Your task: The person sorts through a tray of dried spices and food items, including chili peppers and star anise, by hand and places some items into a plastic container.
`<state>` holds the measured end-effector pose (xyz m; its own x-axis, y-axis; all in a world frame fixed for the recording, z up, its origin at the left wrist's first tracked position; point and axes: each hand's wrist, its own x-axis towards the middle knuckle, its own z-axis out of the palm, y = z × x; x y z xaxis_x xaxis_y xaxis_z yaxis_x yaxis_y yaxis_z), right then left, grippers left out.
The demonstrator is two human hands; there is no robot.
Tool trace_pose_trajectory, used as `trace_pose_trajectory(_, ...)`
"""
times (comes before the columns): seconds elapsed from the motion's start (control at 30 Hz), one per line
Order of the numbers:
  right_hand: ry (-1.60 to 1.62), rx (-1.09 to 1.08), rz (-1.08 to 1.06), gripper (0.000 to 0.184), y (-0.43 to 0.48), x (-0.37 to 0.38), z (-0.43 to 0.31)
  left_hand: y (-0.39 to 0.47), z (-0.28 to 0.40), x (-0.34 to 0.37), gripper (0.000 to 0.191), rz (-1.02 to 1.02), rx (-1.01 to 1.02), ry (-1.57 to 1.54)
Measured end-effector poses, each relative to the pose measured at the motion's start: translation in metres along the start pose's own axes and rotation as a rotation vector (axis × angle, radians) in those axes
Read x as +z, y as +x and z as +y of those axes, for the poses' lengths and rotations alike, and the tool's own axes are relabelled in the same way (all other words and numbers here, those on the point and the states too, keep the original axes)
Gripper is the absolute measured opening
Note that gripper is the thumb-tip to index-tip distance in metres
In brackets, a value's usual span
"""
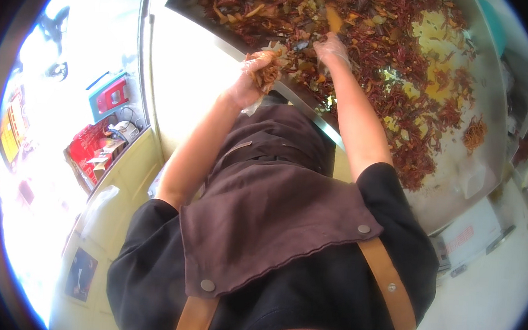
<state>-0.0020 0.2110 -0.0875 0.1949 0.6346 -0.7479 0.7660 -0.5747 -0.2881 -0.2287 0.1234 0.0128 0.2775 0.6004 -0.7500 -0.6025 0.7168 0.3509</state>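
My left hand (257, 70), in a clear plastic glove, grips a clump of tangled brown strands (265, 76) over the near edge of a large metal tray (487, 147). My right hand (332, 49), also in a clear glove, reaches over the tray, fingers curled. A blurred orange-brown piece (334, 19) sticks out past its fingers. The tray holds a thick loose mix of dark red dried chillies (373, 76) and brown and orange bits. Yellowish oily liquid (437, 66) shows on the right side. What lies under the right hand is hidden.
A small brown clump (474, 134) sits apart at the tray's right side. White boxes (470, 234) stand below its right corner. At left, a red bag (91, 141) and a blue-and-red plastic item (109, 95) lie beyond a cream panel (106, 219).
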Motion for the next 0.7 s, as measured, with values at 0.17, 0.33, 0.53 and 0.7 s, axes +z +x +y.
trace_pose_trajectory(0.17, 0.208, -0.167, -0.141, 0.048, 0.007, 0.017, 0.022, -0.001, -0.001, -0.006, 0.024, -0.027, 0.015, -0.068)
trace_pose_trajectory(0.33, 0.803, 0.038, -0.21, 0.031, -0.044, -0.031, 0.039, 0.0, -0.001, -0.002, 0.026, -0.003, 0.03, -0.05)
trace_pose_trajectory(0.53, 1.315, -0.156, 0.066, 0.05, -0.079, -0.051, 0.079, 0.013, -0.001, -0.01, 0.027, -0.055, 0.001, -0.042)
trace_pose_trajectory(0.7, 0.618, -0.091, -0.339, 0.034, -0.1, 0.027, 0.105, 0.013, 0.0, -0.006, 0.027, -0.041, -0.018, -0.034)
